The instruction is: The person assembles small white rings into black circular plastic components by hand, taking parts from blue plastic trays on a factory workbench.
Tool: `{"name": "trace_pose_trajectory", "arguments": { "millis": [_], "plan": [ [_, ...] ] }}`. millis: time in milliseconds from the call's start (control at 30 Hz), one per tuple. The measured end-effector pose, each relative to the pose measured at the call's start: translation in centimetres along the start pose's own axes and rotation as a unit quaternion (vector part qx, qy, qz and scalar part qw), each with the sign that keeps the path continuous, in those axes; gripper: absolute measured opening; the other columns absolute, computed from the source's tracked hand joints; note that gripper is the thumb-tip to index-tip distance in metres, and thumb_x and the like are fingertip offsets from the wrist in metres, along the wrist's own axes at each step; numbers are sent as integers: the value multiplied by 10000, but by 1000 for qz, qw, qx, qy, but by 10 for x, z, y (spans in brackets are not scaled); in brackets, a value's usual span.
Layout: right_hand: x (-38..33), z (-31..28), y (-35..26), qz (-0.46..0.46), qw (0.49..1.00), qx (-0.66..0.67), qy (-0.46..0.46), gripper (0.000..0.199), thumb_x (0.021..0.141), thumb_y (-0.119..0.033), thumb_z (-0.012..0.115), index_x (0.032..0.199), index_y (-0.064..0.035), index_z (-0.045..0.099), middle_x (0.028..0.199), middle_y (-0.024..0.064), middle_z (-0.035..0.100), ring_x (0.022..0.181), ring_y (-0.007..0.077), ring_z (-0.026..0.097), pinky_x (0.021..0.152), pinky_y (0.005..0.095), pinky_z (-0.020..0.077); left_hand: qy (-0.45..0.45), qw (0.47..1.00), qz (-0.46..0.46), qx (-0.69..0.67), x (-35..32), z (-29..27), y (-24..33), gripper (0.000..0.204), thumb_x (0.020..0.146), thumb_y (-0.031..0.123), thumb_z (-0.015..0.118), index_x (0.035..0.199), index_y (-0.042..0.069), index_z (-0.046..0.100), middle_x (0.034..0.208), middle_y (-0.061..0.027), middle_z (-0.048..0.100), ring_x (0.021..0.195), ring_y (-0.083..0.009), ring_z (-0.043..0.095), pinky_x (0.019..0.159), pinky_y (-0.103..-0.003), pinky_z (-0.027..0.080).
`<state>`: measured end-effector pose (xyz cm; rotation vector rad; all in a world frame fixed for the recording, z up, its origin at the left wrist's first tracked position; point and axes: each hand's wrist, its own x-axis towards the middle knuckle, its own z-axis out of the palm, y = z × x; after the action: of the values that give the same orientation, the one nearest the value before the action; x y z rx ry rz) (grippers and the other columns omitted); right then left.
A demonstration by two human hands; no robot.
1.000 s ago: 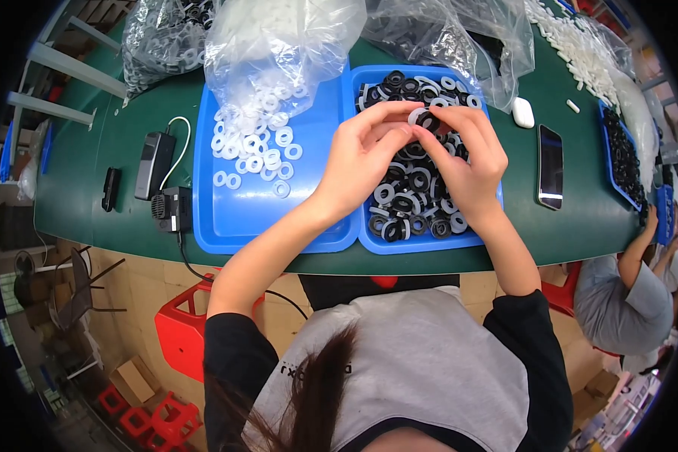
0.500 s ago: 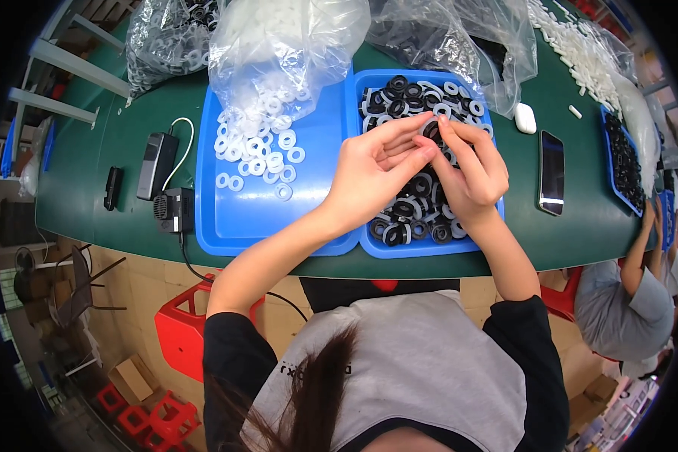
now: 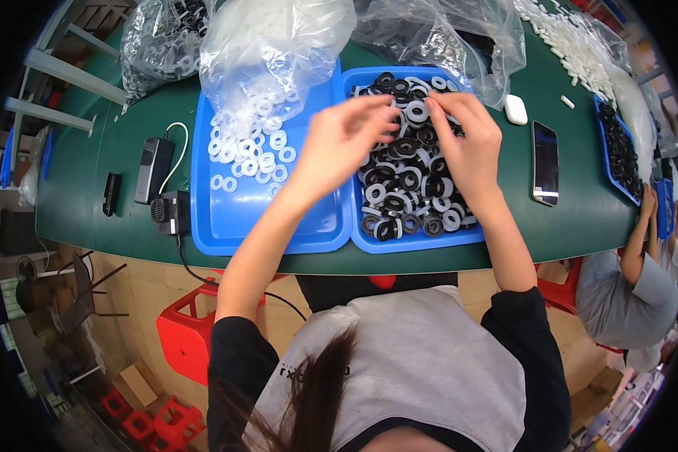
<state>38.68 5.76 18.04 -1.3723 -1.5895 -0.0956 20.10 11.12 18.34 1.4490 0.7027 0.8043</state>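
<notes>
My left hand [image 3: 337, 143] is blurred by motion above the inner edges of two blue trays, its fingers loosely apart with nothing visible in them. Over the right tray [image 3: 422, 242], my right hand [image 3: 468, 135] has thumb and forefinger close together. At those fingertips is a ring [image 3: 416, 111] with a pale face and dark parts, apparently pinched at its edge. Below lie many black rings paired with pale ones [image 3: 410, 179]. The left tray [image 3: 275, 235] holds loose white washers [image 3: 250, 154], spilling from a clear plastic bag [image 3: 267, 53].
Left of the trays are a dark power bank [image 3: 154, 169], a black adapter [image 3: 171, 213] and a small black object [image 3: 111, 194]. On the right are a phone [image 3: 545, 163], a white case [image 3: 515, 110] and white cylindrical pieces [image 3: 569, 45]. Another person [image 3: 627, 290] sits at far right.
My hands were together at a dark ring; they have parted. My left hand has moved left, while my right hand has shifted slightly up and left. The view has shifted a little.
</notes>
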Motion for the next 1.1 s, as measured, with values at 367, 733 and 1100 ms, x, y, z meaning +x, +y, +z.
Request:
{"name": "trace_pose_trajectory", "arguments": {
  "millis": [367, 733, 1100],
  "plan": [
    [48, -35, 99, 85, 983, -161, -4, 176, 844, -65, 551, 944, 15, 671, 881, 185, 666, 813, 320, 650, 752, 391, 498, 150, 783, -52, 602, -10, -61, -21, 172, 771, 35, 567, 917, -12, 646, 892, -211, 628, 850, -375, 630, 756, -443, 519],
    [110, 23, 213, -23, 782, -557, -278, 133, 795, -78, 586, 868, -120, 689, 935, 80, 701, 976, 278, 633, 743, 389, 499, 130, 690, -174, 690, -10, -57, -18, 364, 739, 27, 610, 1100, 7, 569, 1091, -243, 564, 918, -363, 636, 752, -431, 544],
    [109, 5, 191, 18, 891, -384, -242, 207, 788, -59, 588, 971, -59, 685, 905, 124, 692, 885, 277, 655, 775, 393, 510, 164, 759, -90, 623, -11, -72, -25, 192, 731, 6, 578, 915, -40, 610, 921, -263, 611, 878, -411, 625, 783, -450, 513]
  ]
}}
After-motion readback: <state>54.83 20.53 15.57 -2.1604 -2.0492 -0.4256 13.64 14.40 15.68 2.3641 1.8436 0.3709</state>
